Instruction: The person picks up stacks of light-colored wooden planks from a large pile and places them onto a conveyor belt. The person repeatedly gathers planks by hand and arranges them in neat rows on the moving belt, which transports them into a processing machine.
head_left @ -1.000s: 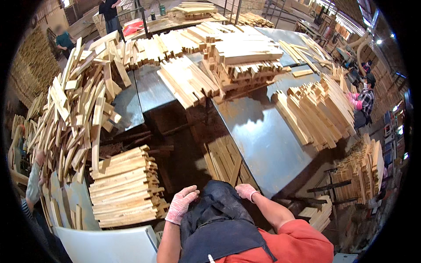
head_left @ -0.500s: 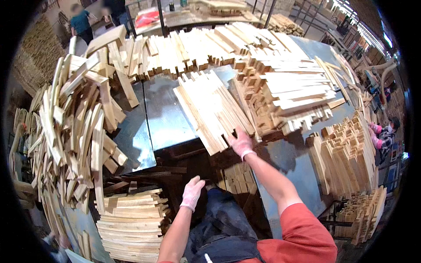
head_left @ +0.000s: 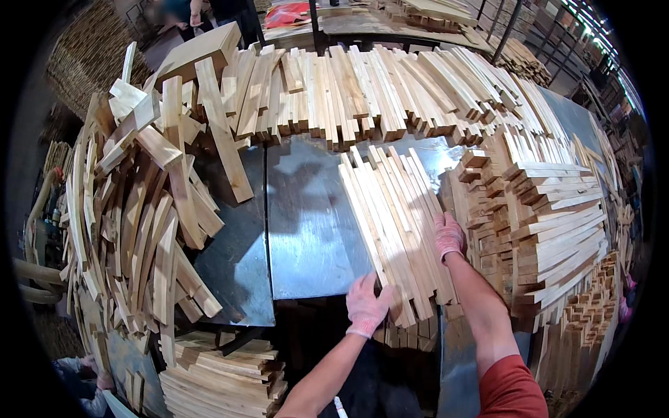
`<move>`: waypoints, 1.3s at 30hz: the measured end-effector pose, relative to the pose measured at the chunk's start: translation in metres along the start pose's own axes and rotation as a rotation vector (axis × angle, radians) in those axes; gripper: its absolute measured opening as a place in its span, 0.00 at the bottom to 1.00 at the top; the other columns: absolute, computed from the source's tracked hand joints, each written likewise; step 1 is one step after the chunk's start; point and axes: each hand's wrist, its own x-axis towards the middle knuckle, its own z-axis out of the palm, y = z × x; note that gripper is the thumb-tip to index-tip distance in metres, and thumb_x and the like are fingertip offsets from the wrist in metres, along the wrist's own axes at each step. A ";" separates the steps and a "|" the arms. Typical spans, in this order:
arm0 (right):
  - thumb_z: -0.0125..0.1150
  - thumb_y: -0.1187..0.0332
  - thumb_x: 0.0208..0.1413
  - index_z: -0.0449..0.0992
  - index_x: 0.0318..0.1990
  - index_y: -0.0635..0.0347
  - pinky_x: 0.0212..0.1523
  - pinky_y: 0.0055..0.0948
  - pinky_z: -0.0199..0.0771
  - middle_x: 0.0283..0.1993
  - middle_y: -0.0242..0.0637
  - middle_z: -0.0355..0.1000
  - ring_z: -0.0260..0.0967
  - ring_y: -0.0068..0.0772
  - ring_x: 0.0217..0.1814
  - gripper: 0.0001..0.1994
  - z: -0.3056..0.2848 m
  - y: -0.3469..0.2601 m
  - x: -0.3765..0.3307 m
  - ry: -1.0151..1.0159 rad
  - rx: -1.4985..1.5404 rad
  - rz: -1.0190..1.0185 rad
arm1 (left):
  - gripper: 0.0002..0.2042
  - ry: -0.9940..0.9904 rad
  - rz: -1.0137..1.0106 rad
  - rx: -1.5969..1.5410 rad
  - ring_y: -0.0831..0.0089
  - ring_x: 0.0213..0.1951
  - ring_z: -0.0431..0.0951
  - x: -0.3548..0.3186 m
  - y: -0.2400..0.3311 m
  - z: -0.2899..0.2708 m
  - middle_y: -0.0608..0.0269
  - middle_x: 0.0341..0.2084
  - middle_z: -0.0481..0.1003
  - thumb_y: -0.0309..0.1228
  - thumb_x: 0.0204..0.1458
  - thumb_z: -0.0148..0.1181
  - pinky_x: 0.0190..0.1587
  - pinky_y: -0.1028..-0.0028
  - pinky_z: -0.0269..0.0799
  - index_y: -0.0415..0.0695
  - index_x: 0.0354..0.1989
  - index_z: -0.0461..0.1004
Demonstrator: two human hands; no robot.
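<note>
A flat batch of pale wooden strips (head_left: 390, 230) lies side by side on the metal tabletop, its near end jutting past the edge. My left hand (head_left: 369, 306), in a thin pinkish glove, is at the batch's near left corner with fingers spread. Along the right side of the batch rests my gloved right hand (head_left: 450, 237), fingers extended against the outer strip. Its fingertips are partly hidden. Just right of that hand rises a stack of wooden strips (head_left: 557, 230), layered crosswise with square ends showing.
A long row of strips (head_left: 348, 90) runs across the back. Jumbled loose strips (head_left: 139, 230) heap up at the left. Below the table edge, near left, sits another stack of strips (head_left: 216, 380). A cardboard box (head_left: 198, 52) stands at the back left; people are beyond.
My left hand has risen from below the table edge to the batch's left corner. My right hand has moved from the near end up along the right side. The view has shifted.
</note>
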 end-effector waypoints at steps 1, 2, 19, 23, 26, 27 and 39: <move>0.40 0.38 0.71 0.76 0.64 0.56 0.64 0.53 0.72 0.63 0.56 0.76 0.73 0.61 0.65 0.34 -0.002 -0.002 0.003 -0.040 -0.014 0.016 | 0.34 0.039 0.062 0.125 0.46 0.71 0.65 0.017 0.010 -0.007 0.44 0.68 0.69 0.56 0.58 0.62 0.74 0.52 0.56 0.44 0.67 0.73; 0.38 0.37 0.71 0.78 0.62 0.56 0.64 0.53 0.72 0.61 0.57 0.77 0.73 0.61 0.65 0.34 -0.005 -0.011 0.006 -0.087 -0.031 0.014 | 0.37 0.060 0.053 0.184 0.45 0.73 0.62 0.034 0.009 -0.007 0.43 0.70 0.66 0.57 0.59 0.61 0.75 0.51 0.52 0.43 0.69 0.70; 0.57 0.46 0.71 0.81 0.49 0.73 0.49 0.32 0.73 0.43 0.34 0.79 0.70 0.26 0.44 0.30 0.044 0.001 -0.189 -0.504 0.806 0.130 | 0.48 0.071 -0.134 -0.642 0.61 0.68 0.69 -0.069 -0.070 -0.109 0.48 0.68 0.67 0.28 0.47 0.78 0.72 0.66 0.64 0.36 0.77 0.55; 0.58 0.44 0.70 0.82 0.48 0.72 0.46 0.31 0.70 0.39 0.27 0.75 0.65 0.23 0.41 0.30 0.046 0.020 -0.254 -0.530 0.865 0.046 | 0.48 0.201 -0.128 -0.655 0.59 0.70 0.68 -0.163 -0.069 -0.133 0.48 0.69 0.67 0.30 0.46 0.78 0.74 0.66 0.61 0.38 0.76 0.57; 0.57 0.45 0.71 0.82 0.45 0.71 0.47 0.31 0.71 0.40 0.27 0.76 0.66 0.23 0.42 0.29 0.026 0.019 -0.300 -0.622 0.759 -0.103 | 0.48 0.314 -0.133 -0.640 0.62 0.70 0.66 -0.243 -0.072 -0.150 0.52 0.69 0.67 0.34 0.48 0.77 0.74 0.64 0.60 0.41 0.77 0.56; 0.58 0.46 0.71 0.82 0.44 0.69 0.45 0.31 0.71 0.39 0.27 0.76 0.66 0.22 0.41 0.27 0.020 0.014 -0.320 -0.646 0.801 -0.148 | 0.48 0.359 -0.145 -0.632 0.62 0.70 0.66 -0.271 -0.074 -0.155 0.52 0.68 0.67 0.34 0.48 0.77 0.74 0.64 0.61 0.41 0.78 0.56; 0.62 0.52 0.70 0.81 0.41 0.65 0.37 0.27 0.69 0.33 0.24 0.73 0.65 0.19 0.35 0.20 -0.087 -0.065 -0.664 -0.988 0.760 -0.806 | 0.44 1.040 -0.038 -0.689 0.62 0.69 0.67 -0.650 -0.119 -0.247 0.52 0.66 0.68 0.32 0.50 0.74 0.72 0.64 0.63 0.42 0.77 0.57</move>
